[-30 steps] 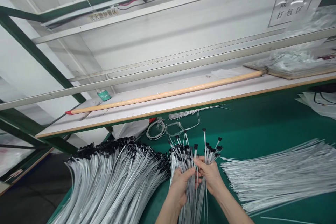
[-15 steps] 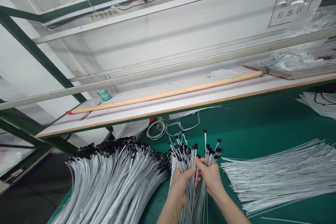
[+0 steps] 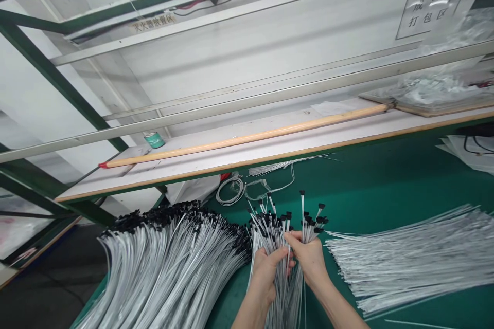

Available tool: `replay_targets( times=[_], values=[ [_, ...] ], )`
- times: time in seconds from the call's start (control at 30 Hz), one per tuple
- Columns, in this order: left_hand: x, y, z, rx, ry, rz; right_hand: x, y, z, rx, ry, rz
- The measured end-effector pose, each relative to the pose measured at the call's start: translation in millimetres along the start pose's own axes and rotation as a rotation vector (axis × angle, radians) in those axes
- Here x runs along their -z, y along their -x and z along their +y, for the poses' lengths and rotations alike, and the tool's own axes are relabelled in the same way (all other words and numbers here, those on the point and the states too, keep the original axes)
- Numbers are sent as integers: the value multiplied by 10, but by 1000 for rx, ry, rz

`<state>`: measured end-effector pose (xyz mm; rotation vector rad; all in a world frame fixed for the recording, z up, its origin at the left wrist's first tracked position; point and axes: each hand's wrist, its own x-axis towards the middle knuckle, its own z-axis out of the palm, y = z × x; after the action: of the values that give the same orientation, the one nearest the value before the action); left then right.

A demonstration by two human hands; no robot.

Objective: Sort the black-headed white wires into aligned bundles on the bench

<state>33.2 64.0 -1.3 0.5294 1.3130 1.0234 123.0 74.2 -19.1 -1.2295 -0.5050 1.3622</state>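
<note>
Clamping a wire bundle (image 3: pixel 286 300), left hand (image 3: pixel 264 278) and right hand (image 3: pixel 311 259) close together mid-length; strands look light, springy, slippery, best gripped bunched there.

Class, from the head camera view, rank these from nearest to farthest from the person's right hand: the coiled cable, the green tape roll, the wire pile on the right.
1. Wire pile: just right of the right hand, on the green mat.
2. Coiled cable: up and left, at the mat's far edge.
3. Green tape roll: farther left, on the shelf.
</note>
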Motion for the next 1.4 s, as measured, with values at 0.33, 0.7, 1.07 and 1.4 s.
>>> replay_targets(
  times=[0.33,0.7,1.07,1.4],
  values=[
    [-15,5,-6,21,22,23,0,27,-13,50,-83,-54],
    [9,-34,-28,3,26,8,38,6,11,73,-118,-47],
    [18,18,49,27,-32,29,75,-43,50,113,-83,-62],
    [-24,18,-9,21,-13,-8,-3,-52,26,-101,-189,-149]
  ],
)
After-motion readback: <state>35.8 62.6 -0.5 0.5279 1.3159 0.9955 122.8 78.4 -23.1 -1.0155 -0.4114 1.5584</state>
